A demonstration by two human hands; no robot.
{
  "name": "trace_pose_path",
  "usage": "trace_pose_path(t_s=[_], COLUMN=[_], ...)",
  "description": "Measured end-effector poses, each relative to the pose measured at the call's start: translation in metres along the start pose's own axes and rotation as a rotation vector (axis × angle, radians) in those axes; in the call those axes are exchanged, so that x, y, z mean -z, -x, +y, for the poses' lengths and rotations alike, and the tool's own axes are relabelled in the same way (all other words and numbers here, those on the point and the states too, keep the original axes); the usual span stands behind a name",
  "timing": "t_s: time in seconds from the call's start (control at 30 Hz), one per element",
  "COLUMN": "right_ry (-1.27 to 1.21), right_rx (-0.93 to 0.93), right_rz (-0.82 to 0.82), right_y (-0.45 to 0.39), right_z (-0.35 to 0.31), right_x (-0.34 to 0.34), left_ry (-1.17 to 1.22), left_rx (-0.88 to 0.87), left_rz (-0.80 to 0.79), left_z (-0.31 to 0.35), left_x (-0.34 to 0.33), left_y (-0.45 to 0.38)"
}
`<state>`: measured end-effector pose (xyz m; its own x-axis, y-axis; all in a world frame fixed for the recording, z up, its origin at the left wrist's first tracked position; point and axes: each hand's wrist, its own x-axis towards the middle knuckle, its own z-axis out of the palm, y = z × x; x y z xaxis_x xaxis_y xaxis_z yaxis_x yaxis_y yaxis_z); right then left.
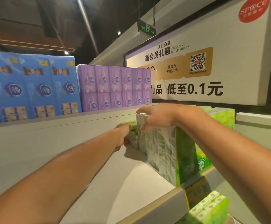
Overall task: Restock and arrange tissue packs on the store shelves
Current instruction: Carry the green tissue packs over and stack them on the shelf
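Two hands at the shelf [115, 183]; right hand [157, 117] clasps the green row [163, 151], steadying it; left hand [123, 133]'s fingers [124, 141] grip a small far pack [134, 138]

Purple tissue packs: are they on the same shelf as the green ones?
No, purple packs stand on the higher ledge, green packs below.

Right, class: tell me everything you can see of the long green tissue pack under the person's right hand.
The long green pack is a multipack in glossy clear wrap printed white and green, with a dark green end panel facing the aisle. It stands upright on the grey shelf, running from the front edge towards the back. The right hand grips its far top, and more green packs stand against its right side.
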<state>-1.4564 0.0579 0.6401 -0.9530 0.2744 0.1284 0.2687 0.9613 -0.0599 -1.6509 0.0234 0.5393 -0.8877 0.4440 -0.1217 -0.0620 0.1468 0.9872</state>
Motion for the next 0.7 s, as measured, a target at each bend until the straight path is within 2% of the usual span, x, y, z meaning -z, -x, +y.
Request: trace_pose_path(t_s=[0.2,0.33,0.43,0.5,0.7], right_ry=[0.023,0.008,0.000,-0.022,-0.028], right_rx=[-0.010,-0.004,0.008,0.010,0.016], right_rz=[0.042,0.096,0.104,0.107,0.123], right_y=[0.003,0.005,0.006,0.006,0.006], right_z=[-0.002,0.001,0.002,0.003,0.000], right_x=[0.002,0.002,0.002,0.002,0.003], left_ry=[0.138,0.127,-0.094,-0.173,-0.200], left_rx=[0.001,-0.219,-0.420,-0.494,-0.499], left_rz=[0.057,0.183,0.131,0.087,0.002], left_z=[0.003,0.002,0.003,0.000,0.005], left_x=[0.004,0.012,0.017,0.019,0.028], left_y=[0.019,0.007,0.022,0.027,0.036])
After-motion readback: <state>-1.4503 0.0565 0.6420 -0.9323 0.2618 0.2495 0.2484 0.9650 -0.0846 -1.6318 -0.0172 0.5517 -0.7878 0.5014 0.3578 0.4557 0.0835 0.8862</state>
